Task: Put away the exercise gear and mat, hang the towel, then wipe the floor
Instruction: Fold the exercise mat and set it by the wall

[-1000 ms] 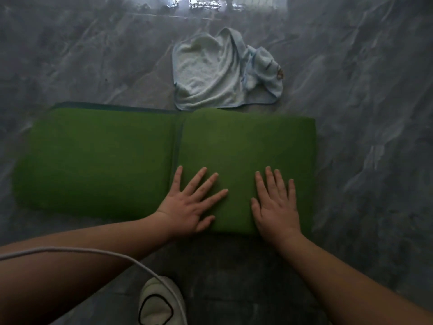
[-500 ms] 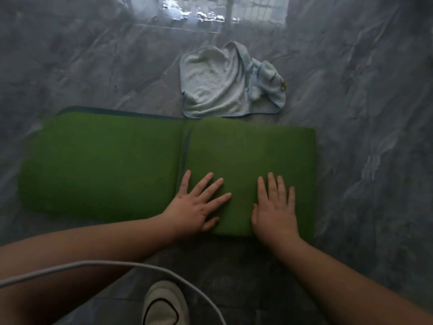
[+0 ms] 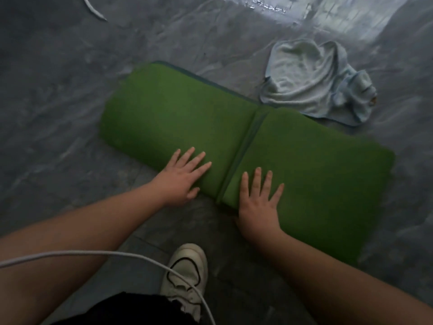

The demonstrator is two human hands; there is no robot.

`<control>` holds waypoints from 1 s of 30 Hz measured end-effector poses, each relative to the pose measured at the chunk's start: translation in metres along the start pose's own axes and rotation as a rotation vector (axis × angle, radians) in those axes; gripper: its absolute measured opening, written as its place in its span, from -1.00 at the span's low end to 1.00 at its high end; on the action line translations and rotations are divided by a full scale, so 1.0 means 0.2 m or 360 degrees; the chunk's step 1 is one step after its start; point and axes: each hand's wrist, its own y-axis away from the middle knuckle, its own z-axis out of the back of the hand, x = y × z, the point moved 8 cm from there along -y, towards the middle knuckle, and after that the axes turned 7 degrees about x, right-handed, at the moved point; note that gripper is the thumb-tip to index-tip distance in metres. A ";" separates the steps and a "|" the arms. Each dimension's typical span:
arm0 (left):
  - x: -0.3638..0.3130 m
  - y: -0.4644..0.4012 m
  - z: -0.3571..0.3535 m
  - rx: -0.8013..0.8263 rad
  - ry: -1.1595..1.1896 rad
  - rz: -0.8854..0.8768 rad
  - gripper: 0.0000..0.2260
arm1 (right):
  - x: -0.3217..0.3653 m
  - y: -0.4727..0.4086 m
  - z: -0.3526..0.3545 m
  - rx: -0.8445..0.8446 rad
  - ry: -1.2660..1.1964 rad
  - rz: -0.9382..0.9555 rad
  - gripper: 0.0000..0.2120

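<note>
A thick green foam mat (image 3: 178,118), rolled or folded into a long fat bundle, is lying on the shiny grey marble floor (image 3: 58,95). It is slanting from the far left down to the near right. A darker green band (image 3: 243,148) is crossing it near the middle.

A person is bending over it and putting both hands on the near edge. The left hand (image 3: 181,177) is lying flat on the mat just left of the band, with its fingers (image 3: 199,160) straight and spread apart, pointing away to the far right. It is gripping nothing. The right hand (image 3: 257,205) is lying flat just right of the band, fingers spread wide and pointing to the far side. Its heel is sitting at the near edge of the mat, and it is also gripping nothing. The two hands are near each other, with the band between them.

A crumpled pale blue towel (image 3: 314,80) is lying on the floor on the far right. Its near edge is touching the far edge of the mat.

Close by, a white shoe with a black outline (image 3: 185,275) is standing on the floor between the two arms. A thin white cord (image 3: 93,254) is curving across the left arm and over the shoe.
</note>
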 end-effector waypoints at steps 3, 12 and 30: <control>-0.09 0.01 0.03 0.0090 -0.0033 -0.0059 -0.33 | -0.01 0.00 0.01 0.0005 -0.0004 -0.0032 -0.09; -0.13 0.06 0.15 -0.0031 0.0030 -0.0044 -0.11 | -0.07 0.14 0.25 0.0006 -0.0164 0.0139 0.00; -1.37 -0.02 1.65 -0.0648 0.1330 -0.0727 -0.30 | -1.40 1.03 1.15 -0.1325 -0.1663 0.0144 -0.56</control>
